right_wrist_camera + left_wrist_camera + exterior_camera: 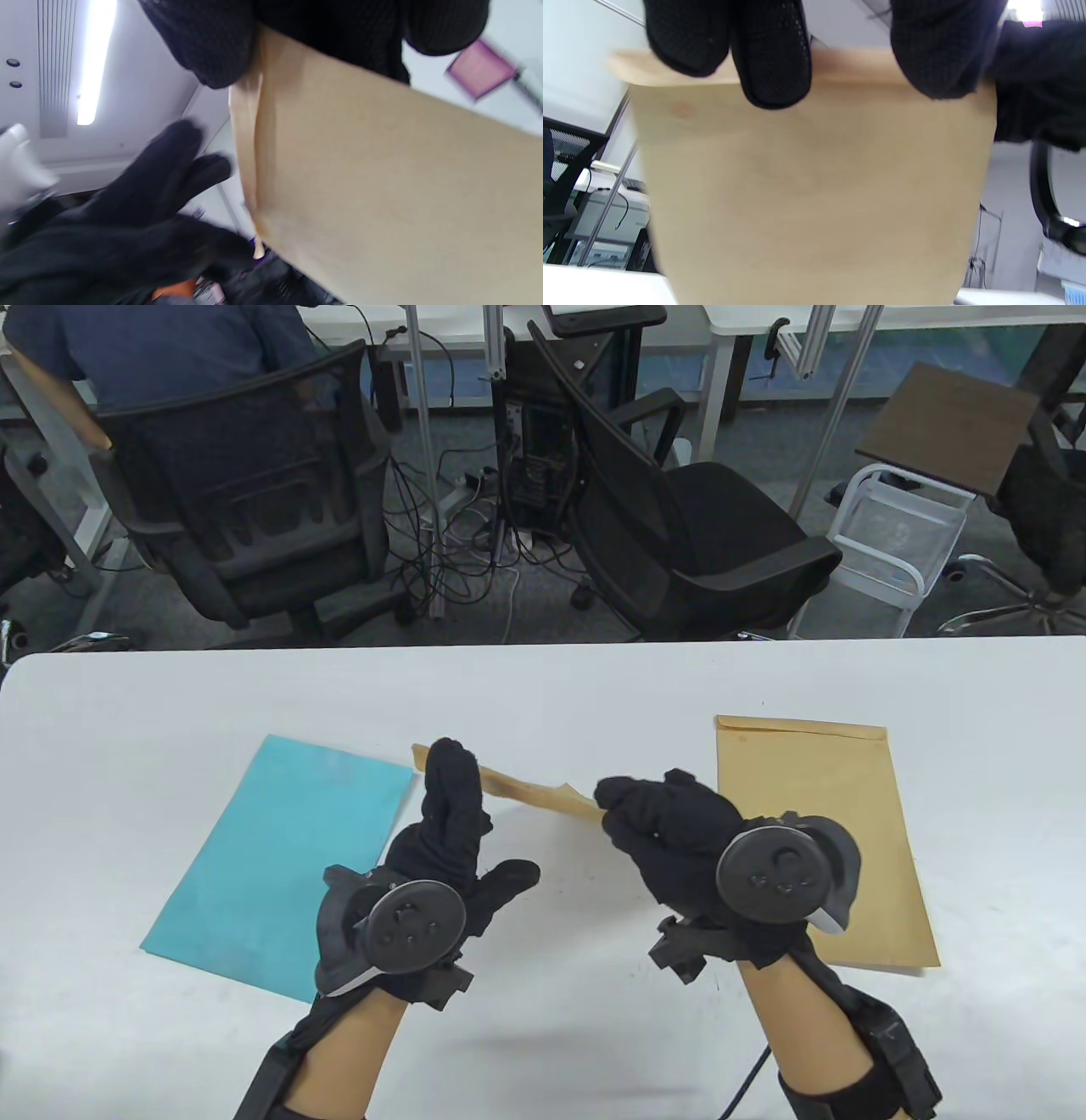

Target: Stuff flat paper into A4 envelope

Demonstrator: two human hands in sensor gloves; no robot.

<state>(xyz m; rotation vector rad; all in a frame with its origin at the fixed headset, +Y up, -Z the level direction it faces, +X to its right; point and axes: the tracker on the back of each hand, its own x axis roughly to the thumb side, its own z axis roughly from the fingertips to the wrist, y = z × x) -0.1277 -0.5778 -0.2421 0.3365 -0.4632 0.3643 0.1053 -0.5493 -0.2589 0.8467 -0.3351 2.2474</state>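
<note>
A brown A4 envelope point(530, 793) is held in the air above the table between my hands; it fills the left wrist view point(814, 190) and the right wrist view point(403, 190). My right hand point(624, 806) pinches its right end near the top edge. My left hand point(488, 814) is spread, with its fingers point(772, 55) laid over the envelope's top edge and the thumb held out to the side. A flat teal sheet of paper point(280, 857) lies on the table to the left of my left hand.
A second brown envelope point(814, 831) lies flat on the white table point(543, 687) at the right, partly under my right wrist. Office chairs and cables stand beyond the table's far edge.
</note>
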